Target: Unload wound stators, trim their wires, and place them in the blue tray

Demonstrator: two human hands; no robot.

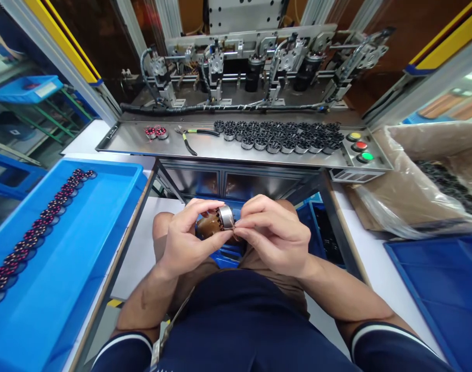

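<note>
My left hand [193, 232] grips a motor stator [226, 217], a silvery ring with black teeth along one edge, between thumb and fingers above my lap. Close against its right side, my right hand [277, 232] has thumb and forefinger pinched on thin copper-coloured wire [233, 227] at the stator's lower edge. How much wire runs between those fingertips is hidden. Ahead on the metal ledge lie cutting pliers [191, 138] with green and black handles. Two stators with red parts [156, 133] sit left of them, and several black-and-silver stators [280, 137] stand in rows on the right.
A blue tray [84, 227] at left bears a diagonal row of wound stators. Behind the ledge [143, 147] stands a winding machine [255, 67]. Yellow, red and green buttons [362, 146] are at its right end, beside a plastic-lined carton [398, 206] and another blue tray [433, 279].
</note>
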